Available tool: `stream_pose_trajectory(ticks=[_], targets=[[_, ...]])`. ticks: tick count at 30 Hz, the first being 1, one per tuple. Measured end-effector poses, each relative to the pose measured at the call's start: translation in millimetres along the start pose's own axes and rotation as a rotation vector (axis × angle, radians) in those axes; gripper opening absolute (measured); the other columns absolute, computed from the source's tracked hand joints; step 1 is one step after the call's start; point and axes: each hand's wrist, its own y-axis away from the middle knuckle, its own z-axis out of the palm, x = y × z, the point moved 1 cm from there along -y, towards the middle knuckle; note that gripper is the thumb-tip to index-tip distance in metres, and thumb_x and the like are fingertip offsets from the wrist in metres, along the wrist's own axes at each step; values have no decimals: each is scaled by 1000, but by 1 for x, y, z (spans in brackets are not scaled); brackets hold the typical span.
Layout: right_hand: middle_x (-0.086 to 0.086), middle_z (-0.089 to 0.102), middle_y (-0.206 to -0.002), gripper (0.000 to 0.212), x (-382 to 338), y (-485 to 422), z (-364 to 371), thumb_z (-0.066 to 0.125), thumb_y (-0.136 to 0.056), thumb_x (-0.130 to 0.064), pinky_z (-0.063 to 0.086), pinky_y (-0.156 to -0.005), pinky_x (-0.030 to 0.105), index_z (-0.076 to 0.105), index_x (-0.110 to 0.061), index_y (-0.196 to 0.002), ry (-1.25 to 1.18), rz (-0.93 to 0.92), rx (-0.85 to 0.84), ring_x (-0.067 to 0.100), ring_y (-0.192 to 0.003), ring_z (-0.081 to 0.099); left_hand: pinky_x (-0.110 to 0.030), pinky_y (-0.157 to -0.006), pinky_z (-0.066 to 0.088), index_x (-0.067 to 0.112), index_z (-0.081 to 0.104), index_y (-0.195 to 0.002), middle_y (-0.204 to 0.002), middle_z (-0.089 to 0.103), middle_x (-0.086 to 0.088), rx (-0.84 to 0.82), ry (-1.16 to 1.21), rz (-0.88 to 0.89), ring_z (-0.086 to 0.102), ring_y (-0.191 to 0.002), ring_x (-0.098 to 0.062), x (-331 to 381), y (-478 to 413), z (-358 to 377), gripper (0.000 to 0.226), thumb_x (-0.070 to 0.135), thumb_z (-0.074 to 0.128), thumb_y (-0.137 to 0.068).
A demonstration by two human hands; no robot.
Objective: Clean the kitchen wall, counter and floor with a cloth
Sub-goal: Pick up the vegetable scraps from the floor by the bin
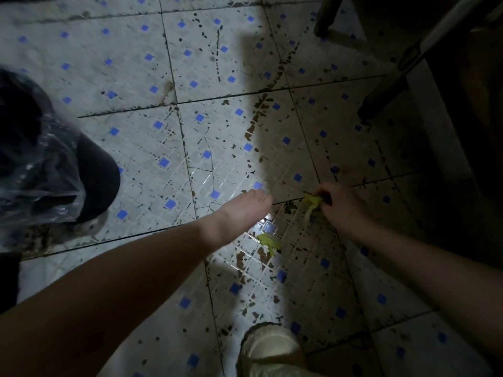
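Picking litter off the dirty floor (163, 148) is judged the step: a yellow-green scrap (311, 201) is pinched by the right hand (343, 205), the left hand (245, 210) is held straight-fingered, no cloth is seen, and the second scrap (268, 242) is likely due next.

1 head-worn wide-angle view, steeply downward, from close above the tiled floor (130, 159).

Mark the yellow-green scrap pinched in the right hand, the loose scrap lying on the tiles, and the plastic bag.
held scrap (311, 201): head view, its upper fold by the fingertips.
loose scrap (268, 241): head view, its middle.
plastic bag (46, 170): head view, its clear crinkled side.
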Motion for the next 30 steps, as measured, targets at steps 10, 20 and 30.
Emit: stream_pose_trajectory(ticks=[10, 20, 30], targets=[[1, 61, -91, 13, -60, -17, -2, 54, -89, -6, 47, -63, 31, 59, -18, -94, -61, -160, 4, 13, -80, 56, -33, -69, 34, 7, 39, -112, -105, 48, -14, -13, -57, -195, 49, -91, -28, -51, 49, -28, 31, 2, 55, -87], [12, 64, -100, 23, -155, -16, 1, 53, -84, 6, 50, -76, 35, 64, -7, -100, 23, -452, 90, 22, -87, 58, -38, -76, 40, 5, 38, -119, -110, 46, -16, 52, -126, -407, 50, -99, -33, -91, 127, -76, 51, -14, 56, -75], [12, 63, -98, 21, -233, -15, 6, 50, -86, 2, 48, -75, 38, 62, -8, -101, 76, -629, 137, 27, -89, 57, -36, -68, 36, 5, 38, -117, -106, 47, -16, 228, -259, -561, 50, -92, -33, -108, 193, -121, 51, -15, 55, -74]])
